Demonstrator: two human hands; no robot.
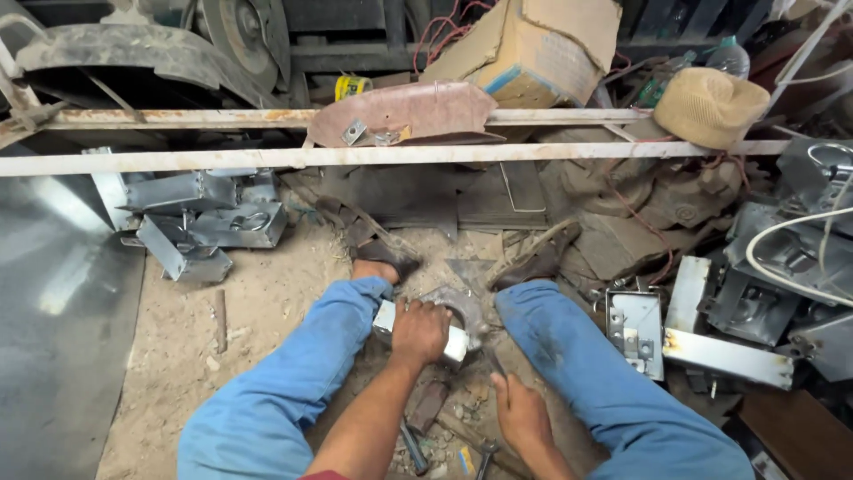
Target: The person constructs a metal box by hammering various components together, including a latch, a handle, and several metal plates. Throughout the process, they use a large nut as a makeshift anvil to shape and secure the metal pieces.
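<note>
Two hands work low between blue-trousered legs in the head view. Left hand [419,331] is clenched over a white metal bracket [455,342] lying on the sandy floor [258,302], just beside a grey metal block [462,307]. Right hand [520,411] grips a thin dark tool [494,363], its tip near the bracket. Galvanised boxes [209,222] lie well apart.
</note>
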